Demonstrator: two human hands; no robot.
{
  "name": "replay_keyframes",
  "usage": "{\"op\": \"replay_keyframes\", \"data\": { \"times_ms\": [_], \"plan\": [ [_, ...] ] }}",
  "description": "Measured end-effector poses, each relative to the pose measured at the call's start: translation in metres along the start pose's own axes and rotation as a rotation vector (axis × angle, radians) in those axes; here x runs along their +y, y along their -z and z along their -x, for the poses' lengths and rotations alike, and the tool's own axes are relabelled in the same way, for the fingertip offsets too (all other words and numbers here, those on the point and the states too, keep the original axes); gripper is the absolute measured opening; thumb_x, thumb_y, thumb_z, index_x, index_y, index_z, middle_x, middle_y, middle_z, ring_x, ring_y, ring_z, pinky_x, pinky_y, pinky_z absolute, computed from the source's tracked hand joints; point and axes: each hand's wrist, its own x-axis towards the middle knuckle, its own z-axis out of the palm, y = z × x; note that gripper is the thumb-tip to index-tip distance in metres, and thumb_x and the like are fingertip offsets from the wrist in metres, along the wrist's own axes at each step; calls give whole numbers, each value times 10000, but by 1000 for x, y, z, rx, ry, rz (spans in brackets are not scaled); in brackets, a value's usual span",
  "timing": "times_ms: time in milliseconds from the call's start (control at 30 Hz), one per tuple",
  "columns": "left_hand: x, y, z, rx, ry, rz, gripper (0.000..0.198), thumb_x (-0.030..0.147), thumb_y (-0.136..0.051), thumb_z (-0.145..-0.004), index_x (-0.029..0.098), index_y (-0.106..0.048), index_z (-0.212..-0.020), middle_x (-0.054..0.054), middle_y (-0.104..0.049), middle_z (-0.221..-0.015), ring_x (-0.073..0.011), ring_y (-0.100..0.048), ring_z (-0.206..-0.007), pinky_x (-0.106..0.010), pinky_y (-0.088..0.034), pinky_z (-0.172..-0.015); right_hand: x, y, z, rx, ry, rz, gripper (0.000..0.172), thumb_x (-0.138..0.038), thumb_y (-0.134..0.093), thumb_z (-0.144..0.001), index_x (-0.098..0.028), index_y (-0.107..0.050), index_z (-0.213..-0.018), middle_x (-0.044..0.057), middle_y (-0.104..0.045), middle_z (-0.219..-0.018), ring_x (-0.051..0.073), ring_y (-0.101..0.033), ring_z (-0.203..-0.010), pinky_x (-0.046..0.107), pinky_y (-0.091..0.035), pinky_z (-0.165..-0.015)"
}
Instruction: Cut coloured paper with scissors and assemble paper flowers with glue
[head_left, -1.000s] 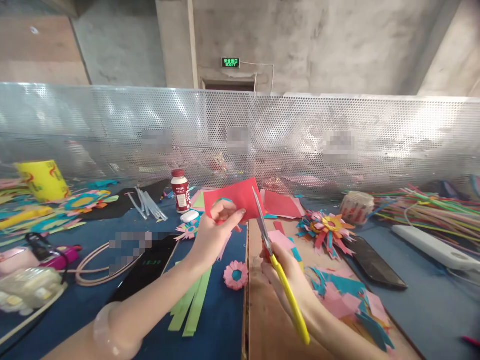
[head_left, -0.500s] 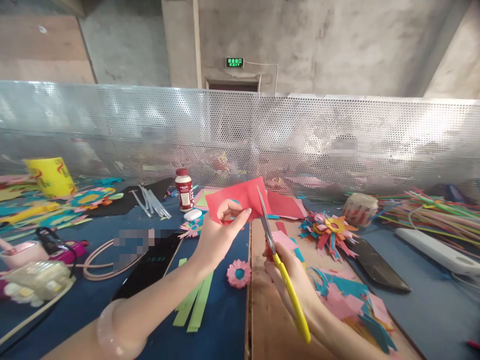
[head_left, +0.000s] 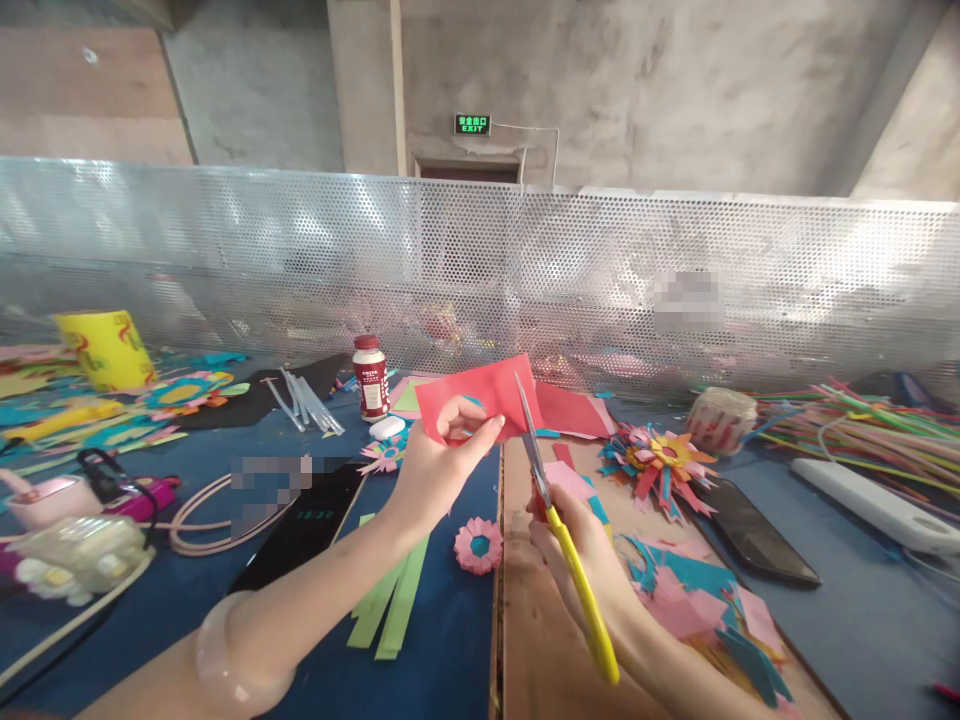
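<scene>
My left hand (head_left: 454, 445) pinches a red sheet of paper (head_left: 502, 382) between thumb and fingers, holding it up above the table. In my right hand (head_left: 574, 535) is a pair of scissors (head_left: 576, 570) with yellow handles, its blades pointing up and away from me. The blades lie at the right end of the red paper; whether they are parted I cannot tell. Below the hands a small pink paper flower (head_left: 478, 546) with a blue centre lies beside light green paper strips (head_left: 403, 600). More red paper (head_left: 574, 410) lies flat behind.
A bottle with a dark red cap (head_left: 370, 380) stands behind my left hand. Paper scraps (head_left: 686, 600), a layered paper flower (head_left: 664, 455) and a phone (head_left: 761, 530) lie on the right. Cables and a yellow tape roll (head_left: 105, 350) are on the left. A perforated metal screen (head_left: 600, 270) runs behind.
Almost nothing differs. The view has shifted very slightly, while both hands, the red paper and the scissors keep nearly the same places.
</scene>
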Motion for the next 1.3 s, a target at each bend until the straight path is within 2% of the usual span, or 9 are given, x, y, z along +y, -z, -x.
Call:
{"op": "replay_keyframes", "data": {
  "times_ms": [233,400,667,1000,1167,1300],
  "plan": [
    [2,0,-1,-6,5,12,183,306,-645,-746,202,-539,-639,25,-546,-601,-128,-551,-598,-258,-449,-586,-1,-1,0,-4,-4,-55,21,-210,-447,-717,-205,-446,-737,-71,-387,-589,98,-369,-540,203,-314,-482],
    [1,0,0,-18,31,10,187,323,-641,-756,197,-545,-658,1,-601,-647,-149,-592,-664,-260,-458,-597,-3,-1,0,11,7,-76,31,-215,-449,-717,-206,-425,-701,-77,-373,-570,88,-347,-521,199,-295,-467],
    [0,0,0,-20,36,26,169,333,-645,-754,199,-572,-681,-19,-646,-671,-176,-630,-695,-287,-482,-610,-4,-4,1,102,-2,-32,71,-231,-445,-714,-202,-436,-650,-70,-385,-537,91,-374,-486,213,-298,-453],
    [3,1,0,-36,31,41,167,330,-650,-759,193,-585,-690,-20,-652,-683,-186,-653,-726,-293,-493,-646,0,-6,2,104,-63,-68,122,-216,-475,-696,-218,-384,-616,-85,-335,-506,83,-368,-433,201,-296,-393],
    [3,2,-1,-52,30,42,169,353,-651,-760,204,-578,-724,-2,-629,-673,-163,-625,-694,-277,-471,-640,4,-8,1,141,-57,-45,154,-240,-473,-728,-216,-378,-609,-84,-320,-510,83,-382,-429,202,-294,-393],
    [3,0,-2,8,-6,22,206,390,-627,-777,204,-584,-699,15,-583,-648,-125,-535,-630,-245,-406,-569,6,-8,1,112,-33,-32,137,-229,-474,-735,-213,-392,-626,-82,-327,-522,80,-373,-423,204,-308,-394]
  ]
}}
